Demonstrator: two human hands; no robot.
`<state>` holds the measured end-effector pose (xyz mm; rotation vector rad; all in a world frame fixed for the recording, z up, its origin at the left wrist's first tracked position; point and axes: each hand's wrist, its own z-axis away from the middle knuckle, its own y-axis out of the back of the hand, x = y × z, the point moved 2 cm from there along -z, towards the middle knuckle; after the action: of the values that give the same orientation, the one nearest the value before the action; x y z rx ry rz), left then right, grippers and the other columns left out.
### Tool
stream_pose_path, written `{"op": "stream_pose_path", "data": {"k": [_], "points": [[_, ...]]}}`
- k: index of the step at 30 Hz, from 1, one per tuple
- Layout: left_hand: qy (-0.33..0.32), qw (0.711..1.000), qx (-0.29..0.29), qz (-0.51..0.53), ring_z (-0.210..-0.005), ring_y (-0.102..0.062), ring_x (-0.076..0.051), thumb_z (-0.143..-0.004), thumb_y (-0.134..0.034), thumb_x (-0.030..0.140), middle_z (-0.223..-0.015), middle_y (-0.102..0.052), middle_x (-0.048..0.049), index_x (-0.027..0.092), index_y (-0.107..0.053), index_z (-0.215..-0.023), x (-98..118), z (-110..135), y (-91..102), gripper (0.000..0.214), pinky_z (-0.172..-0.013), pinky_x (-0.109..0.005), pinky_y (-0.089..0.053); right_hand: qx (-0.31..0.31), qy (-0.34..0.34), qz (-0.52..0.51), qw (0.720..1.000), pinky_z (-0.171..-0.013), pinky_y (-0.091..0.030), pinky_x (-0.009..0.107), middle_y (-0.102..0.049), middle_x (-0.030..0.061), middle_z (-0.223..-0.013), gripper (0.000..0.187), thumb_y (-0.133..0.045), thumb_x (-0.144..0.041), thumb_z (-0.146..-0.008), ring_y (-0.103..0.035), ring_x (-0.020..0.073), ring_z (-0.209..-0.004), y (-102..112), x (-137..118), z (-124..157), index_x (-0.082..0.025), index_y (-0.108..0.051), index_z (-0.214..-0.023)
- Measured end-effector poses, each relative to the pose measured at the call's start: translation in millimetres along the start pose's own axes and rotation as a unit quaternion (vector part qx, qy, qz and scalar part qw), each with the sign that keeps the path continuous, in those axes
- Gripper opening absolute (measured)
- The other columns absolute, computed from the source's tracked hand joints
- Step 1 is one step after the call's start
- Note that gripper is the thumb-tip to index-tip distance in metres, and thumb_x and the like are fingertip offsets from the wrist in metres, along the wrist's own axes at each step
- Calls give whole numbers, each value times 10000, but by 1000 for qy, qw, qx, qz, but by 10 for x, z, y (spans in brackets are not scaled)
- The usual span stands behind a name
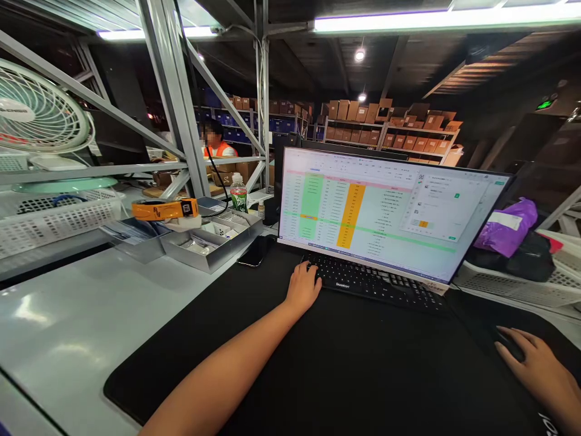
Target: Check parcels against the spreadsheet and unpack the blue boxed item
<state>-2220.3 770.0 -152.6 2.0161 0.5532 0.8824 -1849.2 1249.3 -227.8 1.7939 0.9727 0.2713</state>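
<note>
My left hand rests on the left end of a black keyboard, its fingers slightly bent over the keys and holding nothing. At the right, my right hand is wrapped over a dark computer mouse, which is partly hidden under the palm and fingers. Behind the keyboard stands a monitor showing a spreadsheet with green and orange columns, and a smaller window at its upper right. Both hands lie over a large black desk mat.
A phone lies left of the keyboard. Beyond it are a grey divided tray, an orange tape roll and a bottle. A fan stands at left. Purple package sits in a basket at right. One person is behind.
</note>
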Motion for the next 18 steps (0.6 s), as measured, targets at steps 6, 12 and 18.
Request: {"op": "stream_pose_path", "data": {"k": [6, 12, 18], "points": [[4, 1000, -3, -4, -1360, -441, -316, -953, -482, 287, -1454, -491, -174, 159, -592, -1305, 6, 1, 5, 390, -1104, -458, -423, 14, 11, -3, 1000, -1056, -449, 469, -593, 145, -1239, 686, -360, -680, -772, -547, 353, -1269, -43, 34, -12, -217, -635, -1198], [5, 1000, -3, -12, -1360, -442, -313, -952, -480, 290, -1460, -490, -163, 166, -593, -1302, 8, 2, 5, 389, -1097, -456, -433, 19, 25, -9, 999, -1063, -449, 464, -601, 145, -1206, 684, -375, -677, -779, -566, 358, -1242, -58, 55, -20, -207, -633, -1204], [1, 1000, 6, 0, -1353, -445, -313, -944, -480, 291, -1438, -502, -165, 168, -600, -1285, 0, 2, -3, 382, -1096, -462, -434, 24, 15, -28, 999, -1031, -471, 491, -605, 122, -1194, 613, -415, -653, -751, -572, 368, -1238, -43, 26, -20, -256, -624, -1169]]}}
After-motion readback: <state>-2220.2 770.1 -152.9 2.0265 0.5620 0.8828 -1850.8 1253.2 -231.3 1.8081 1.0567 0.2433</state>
